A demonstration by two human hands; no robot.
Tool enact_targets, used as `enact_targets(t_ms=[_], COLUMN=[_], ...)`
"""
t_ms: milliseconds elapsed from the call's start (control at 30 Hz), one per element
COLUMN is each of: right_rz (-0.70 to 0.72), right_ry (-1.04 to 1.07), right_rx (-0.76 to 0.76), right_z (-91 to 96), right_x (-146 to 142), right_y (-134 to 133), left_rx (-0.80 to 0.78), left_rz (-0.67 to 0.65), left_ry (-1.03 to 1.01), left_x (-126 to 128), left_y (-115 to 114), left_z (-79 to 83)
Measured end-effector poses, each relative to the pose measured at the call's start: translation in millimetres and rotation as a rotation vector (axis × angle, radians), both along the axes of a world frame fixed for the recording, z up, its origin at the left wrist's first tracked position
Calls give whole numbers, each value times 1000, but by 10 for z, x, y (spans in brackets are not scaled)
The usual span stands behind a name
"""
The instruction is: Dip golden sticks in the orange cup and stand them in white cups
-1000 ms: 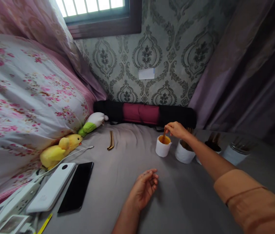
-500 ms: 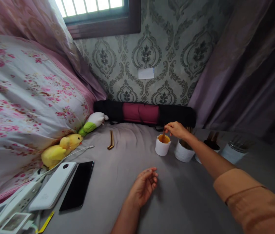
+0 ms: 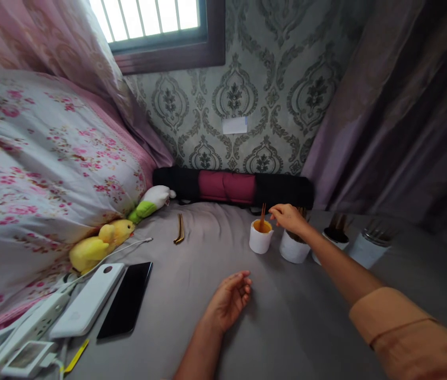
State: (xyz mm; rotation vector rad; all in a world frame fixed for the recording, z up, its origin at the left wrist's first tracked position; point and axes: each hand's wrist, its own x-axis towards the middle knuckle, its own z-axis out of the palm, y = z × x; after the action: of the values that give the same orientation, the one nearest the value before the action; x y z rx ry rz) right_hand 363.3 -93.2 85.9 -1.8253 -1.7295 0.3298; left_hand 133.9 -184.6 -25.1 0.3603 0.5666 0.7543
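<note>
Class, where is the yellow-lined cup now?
In the head view, the cup stands right of centre, leftmost in its row, below and left of the right hand.

Dim overall | overexposed window (image 3: 150, 20) upper left | right curtain (image 3: 398, 116) in shadow | edges stretched

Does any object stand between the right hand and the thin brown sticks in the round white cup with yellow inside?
Nothing visible does: only a small gap separates the right hand from the sticks, which rise from the cup.
</note>
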Motion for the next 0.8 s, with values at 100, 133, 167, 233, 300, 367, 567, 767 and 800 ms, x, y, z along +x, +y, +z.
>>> enact_targets(t_ms=[100,133,167,233,300,367,567,767,800], right_rz=[-91,-113,-129,-153,-172,-190,-164,-87,-85], right_ry=[82,103,120,157,216,287,411,403,395], right_rx=[41,57,75,120,168,205,249,218,214], right_z=[-30,-43,-58,-93,-139,-197,-373,-512,-550], right_x=[-4,-6,-9,-20,-45,-90,-331,-552,-576], right_y=[-50,-66,-82,-117,-158,-210,-432,-643,-663], left_rx=[3,3,2,3,10,26,70,78,75], left_rz=[-6,-8,-8,-6,-6,-11,-1,8,9], left_ry=[-1,-4,-8,-18,-26,-36,-56,-56,-53], left_x=[-5,-6,-7,-8,-9,-12,-33,-47,-48], left_y=[3,5,7,11,14,15,20,25,27], left_z=[-4,-7,-11,-18,-25,-30,-32,-24,-26])
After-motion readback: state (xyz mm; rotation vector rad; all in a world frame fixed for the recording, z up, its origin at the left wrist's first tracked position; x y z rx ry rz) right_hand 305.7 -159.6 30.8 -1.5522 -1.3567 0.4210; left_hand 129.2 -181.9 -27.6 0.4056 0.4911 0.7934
